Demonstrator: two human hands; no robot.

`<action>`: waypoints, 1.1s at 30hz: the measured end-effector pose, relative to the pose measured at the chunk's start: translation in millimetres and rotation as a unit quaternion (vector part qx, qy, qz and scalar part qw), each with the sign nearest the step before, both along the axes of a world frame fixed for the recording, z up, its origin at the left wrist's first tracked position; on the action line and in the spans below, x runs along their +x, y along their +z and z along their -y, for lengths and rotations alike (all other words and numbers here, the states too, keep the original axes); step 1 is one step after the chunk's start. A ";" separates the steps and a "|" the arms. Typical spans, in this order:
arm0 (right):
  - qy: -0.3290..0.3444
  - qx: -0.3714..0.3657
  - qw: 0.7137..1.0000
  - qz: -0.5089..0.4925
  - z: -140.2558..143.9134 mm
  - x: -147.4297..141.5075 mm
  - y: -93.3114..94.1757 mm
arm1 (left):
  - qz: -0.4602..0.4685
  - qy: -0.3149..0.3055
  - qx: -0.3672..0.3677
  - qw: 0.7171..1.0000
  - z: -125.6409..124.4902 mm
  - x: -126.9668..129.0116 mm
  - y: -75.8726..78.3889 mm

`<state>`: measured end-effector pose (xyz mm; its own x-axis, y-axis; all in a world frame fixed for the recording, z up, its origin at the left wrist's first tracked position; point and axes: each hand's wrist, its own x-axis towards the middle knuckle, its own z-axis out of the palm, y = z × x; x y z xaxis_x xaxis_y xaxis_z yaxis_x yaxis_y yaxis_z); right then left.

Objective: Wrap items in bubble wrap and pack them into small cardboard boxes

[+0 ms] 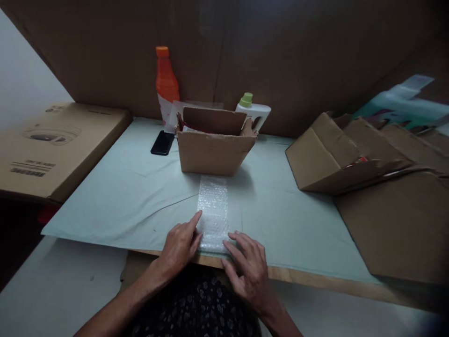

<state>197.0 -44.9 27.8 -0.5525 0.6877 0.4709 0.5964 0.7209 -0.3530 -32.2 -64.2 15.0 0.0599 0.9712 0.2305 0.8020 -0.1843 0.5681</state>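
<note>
A strip of clear bubble wrap (213,206) lies flat on the pale green table cover (133,196), running from the near edge toward an open cardboard box (212,150). My left hand (180,243) rests on the strip's near left corner, index finger stretched along its edge. My right hand (247,269) presses flat on the near right corner with fingers spread. Neither hand grips anything; both lie on top of the wrap.
Behind the box stand an orange bottle (166,84) and a white jug with a green cap (253,112). A black phone (162,142) lies left of the box. Flattened cartons (336,159) pile at the right; a large flat carton (52,145) sits at the left.
</note>
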 end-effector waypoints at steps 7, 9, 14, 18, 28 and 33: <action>0.070 -0.055 0.996 0.008 -14.4 -11.6 4.0 | 0.003 -0.041 0.045 0.998 17.3 -9.2 19.0; 0.077 -0.115 0.990 -0.010 -19.4 -13.1 9.1 | 0.027 -0.088 0.036 0.995 25.6 -10.4 23.3; 0.027 -0.156 0.985 -0.075 -28.4 -12.5 16.4 | 0.051 -0.033 -0.002 0.998 25.0 -6.0 14.3; 0.032 -0.009 0.998 -0.057 -26.7 -8.5 9.9 | -0.005 0.007 0.001 1.000 10.2 -3.7 6.8; 0.104 -0.134 0.985 -0.022 -31.4 -18.8 10.3 | 0.043 -0.083 0.034 0.995 25.4 -13.7 23.2; 0.049 -0.041 0.998 -0.023 -31.2 -15.2 13.2 | 0.027 0.005 0.017 0.999 5.3 -14.2 14.2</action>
